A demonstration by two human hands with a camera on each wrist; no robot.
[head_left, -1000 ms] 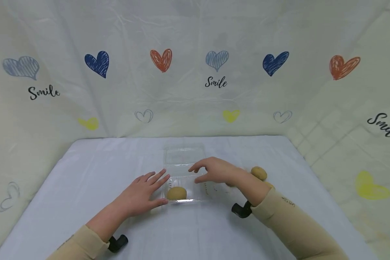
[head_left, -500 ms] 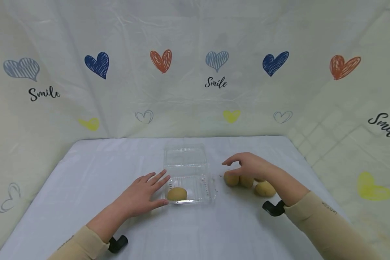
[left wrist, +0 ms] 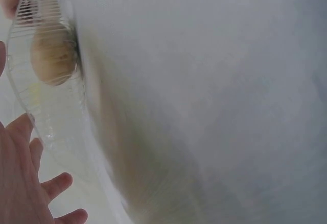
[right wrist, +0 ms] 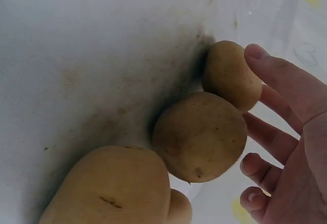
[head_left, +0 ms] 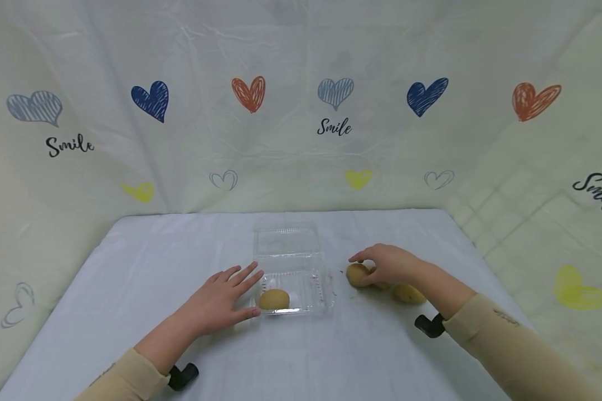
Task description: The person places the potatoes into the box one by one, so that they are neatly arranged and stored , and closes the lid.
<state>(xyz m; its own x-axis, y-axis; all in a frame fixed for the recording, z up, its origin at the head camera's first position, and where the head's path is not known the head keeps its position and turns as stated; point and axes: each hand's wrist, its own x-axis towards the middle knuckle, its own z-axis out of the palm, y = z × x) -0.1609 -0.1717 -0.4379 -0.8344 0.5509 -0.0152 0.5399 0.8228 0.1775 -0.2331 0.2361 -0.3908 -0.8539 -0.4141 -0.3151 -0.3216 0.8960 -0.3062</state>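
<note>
My left hand (head_left: 219,303) rests with fingers spread at the left side of a clear plastic clamshell box (head_left: 301,303). One potato (head_left: 274,299) lies in the box's near left part; the left wrist view shows this potato (left wrist: 52,55) through the ribbed wall. My right hand (head_left: 393,264) is over a group of potatoes on the right. Its thumb and forefinger are loosely bent around the leftmost potato (head_left: 357,274), which sits on the table. In the right wrist view, the thumb (right wrist: 276,70) overlaps that potato's edge; whether it presses is unclear. A second potato (right wrist: 200,137) lies beside it.
The box's clear lid (head_left: 287,240) lies folded back behind it. A larger potato (head_left: 409,294) lies below the right wrist, and part of another potato (right wrist: 180,207) shows behind. Dark crumbs dot the white cloth (head_left: 301,356). A heart-printed curtain (head_left: 291,145) hangs behind the table.
My right hand has moved from above the box rightwards to the potatoes, then down around the leftmost one. The left hand and the boxed potato have stayed in place.
</note>
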